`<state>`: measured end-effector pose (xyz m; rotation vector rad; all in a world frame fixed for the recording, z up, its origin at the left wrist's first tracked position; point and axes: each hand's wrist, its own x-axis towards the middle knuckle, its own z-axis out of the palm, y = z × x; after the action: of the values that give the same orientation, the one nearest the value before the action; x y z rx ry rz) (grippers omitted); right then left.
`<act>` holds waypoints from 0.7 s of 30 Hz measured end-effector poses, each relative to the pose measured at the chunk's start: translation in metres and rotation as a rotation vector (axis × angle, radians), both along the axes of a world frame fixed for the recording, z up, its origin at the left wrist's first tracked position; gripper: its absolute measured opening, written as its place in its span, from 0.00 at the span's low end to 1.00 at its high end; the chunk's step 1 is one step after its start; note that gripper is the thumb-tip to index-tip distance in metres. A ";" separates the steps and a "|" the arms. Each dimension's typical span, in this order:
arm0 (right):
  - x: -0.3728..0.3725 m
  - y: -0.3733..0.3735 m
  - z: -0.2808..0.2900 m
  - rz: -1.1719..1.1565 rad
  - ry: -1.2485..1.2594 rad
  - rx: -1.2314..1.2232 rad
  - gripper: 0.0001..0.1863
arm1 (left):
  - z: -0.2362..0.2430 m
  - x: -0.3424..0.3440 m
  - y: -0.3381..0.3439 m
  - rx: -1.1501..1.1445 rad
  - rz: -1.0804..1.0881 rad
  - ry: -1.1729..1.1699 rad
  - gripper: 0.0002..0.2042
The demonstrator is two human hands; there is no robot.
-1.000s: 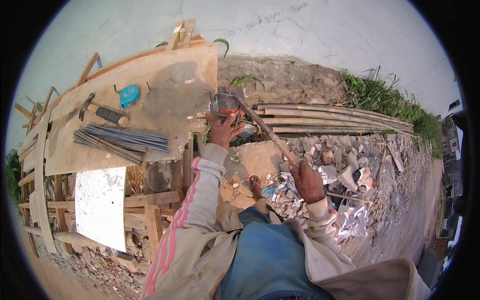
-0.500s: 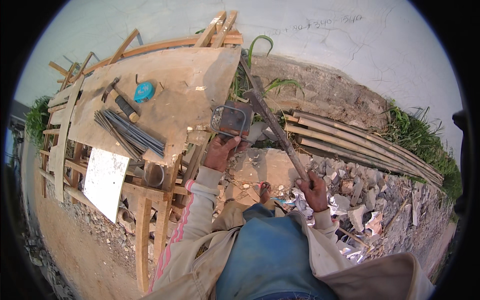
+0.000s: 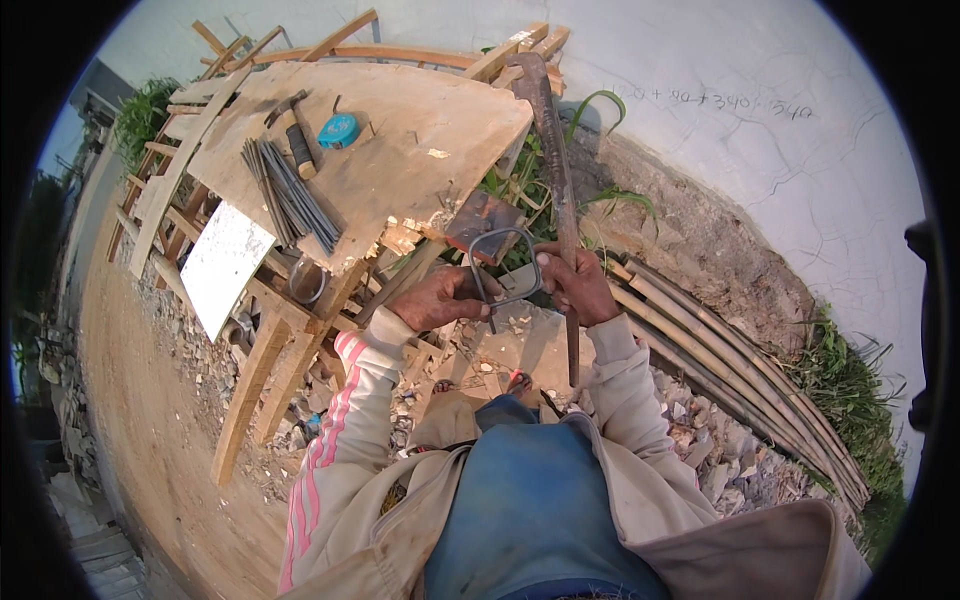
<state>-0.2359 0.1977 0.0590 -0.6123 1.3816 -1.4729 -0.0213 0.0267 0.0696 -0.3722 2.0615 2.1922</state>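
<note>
Between my hands is a steel rod bent into a rounded rectangular stirrup [image 3: 505, 231]. My left hand [image 3: 438, 299] pinches its lower left side. My right hand [image 3: 582, 287] is wrapped round a long, rusty rebar bending bar [image 3: 561, 180]. Its fingertips come close to the stirrup's right side; whether they touch it I cannot tell. The bar stands nearly upright in the picture, its hooked head by the table's far right corner. Just beyond the stirrup, a dark reddish metal block [image 3: 484, 220] sits at the worktable's edge.
The plywood worktable [image 3: 400, 120] carries a hammer [image 3: 297, 143], a turquoise tape measure [image 3: 339, 131] and a bundle of cut steel rods [image 3: 290, 195]. A white board [image 3: 226, 268] leans at its near side. Bamboo poles [image 3: 720, 370] lie along the wall at right, beside broken rubble [image 3: 735, 455].
The bar has swung from a slant near the block to nearly upright. The stirrup has come off the block toward me, and my right hand has moved in next to it.
</note>
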 end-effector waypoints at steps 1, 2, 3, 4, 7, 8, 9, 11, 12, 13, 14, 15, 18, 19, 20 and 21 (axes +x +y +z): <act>-0.002 -0.002 0.000 0.039 -0.035 0.008 0.17 | 0.004 0.002 0.002 0.008 0.020 0.002 0.17; -0.003 -0.004 -0.001 0.076 -0.071 0.016 0.17 | 0.008 0.004 0.003 0.015 0.038 0.003 0.17; -0.004 -0.005 -0.002 0.097 -0.087 0.010 0.16 | 0.011 0.006 0.005 0.012 0.063 -0.026 0.18; -0.003 -0.005 -0.004 0.114 -0.103 0.004 0.15 | 0.013 0.009 0.006 0.019 0.071 -0.021 0.19; 0.000 -0.007 -0.007 0.155 -0.113 -0.025 0.13 | 0.018 0.017 0.009 0.028 0.104 -0.061 0.21; 0.001 -0.007 -0.007 0.163 -0.110 -0.037 0.12 | 0.018 0.019 0.010 0.044 0.104 -0.049 0.21; 0.001 -0.008 -0.007 0.155 -0.105 -0.039 0.12 | 0.018 0.020 0.009 0.066 0.094 -0.012 0.21; 0.001 -0.009 -0.006 0.132 -0.090 -0.045 0.12 | 0.016 0.025 0.008 0.236 0.231 0.026 0.22; 0.002 -0.009 -0.005 0.105 -0.072 -0.045 0.12 | 0.015 0.028 0.006 0.325 0.293 0.060 0.23; 0.003 -0.009 -0.004 0.079 -0.053 -0.044 0.12 | 0.013 0.029 0.004 0.343 0.377 0.008 0.29; 0.005 -0.009 -0.002 0.054 -0.035 -0.039 0.12 | 0.011 0.031 0.002 0.389 0.335 0.106 0.30; 0.008 -0.009 -0.001 0.029 -0.043 -0.055 0.12 | 0.008 0.033 0.000 0.408 0.339 0.135 0.30; 0.019 -0.012 0.007 -0.050 -0.028 -0.099 0.12 | 0.004 0.033 -0.011 0.338 0.344 0.114 0.28; 0.023 -0.013 0.011 -0.082 0.002 -0.110 0.13 | 0.002 0.031 -0.014 0.293 0.329 0.128 0.27; 0.026 -0.016 0.015 -0.113 0.035 -0.110 0.13 | 0.001 0.027 -0.019 0.254 0.307 0.164 0.26; 0.028 -0.017 0.019 -0.120 0.069 -0.110 0.14 | 0.001 0.024 -0.024 0.266 0.246 0.228 0.24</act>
<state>-0.2078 0.1806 0.0783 -0.6648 1.4182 -1.6453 0.0024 0.0032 0.0705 -0.3806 1.8730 2.7303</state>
